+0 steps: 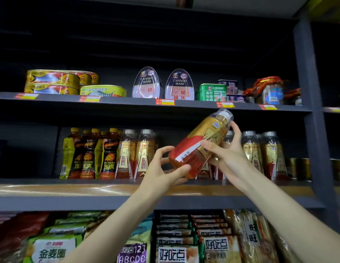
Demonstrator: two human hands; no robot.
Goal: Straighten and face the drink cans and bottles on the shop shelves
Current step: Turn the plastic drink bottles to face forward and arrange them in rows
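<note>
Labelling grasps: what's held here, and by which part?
One gold-and-red labelled plastic drink bottle, tilted, cap up-right. The left hand grips its base end; the right hand grips its upper body below the cap.

Bottle held tilted in front of the middle shelf (pixel 89 188)

On the middle shelf, the Hi-Tiger bottles (pixel 89 154) stand left of two matching bottles (pixel 135 154); more bottles (pixel 264 154) stand to the right. The held bottle (pixel 199 147) is before the gap between them, left hand (pixel 163 169) at its base, right hand (pixel 228 156) on its side. The tins (pixel 53 82) sit on the shelf above, the packets (pixel 184 242) below.
</note>
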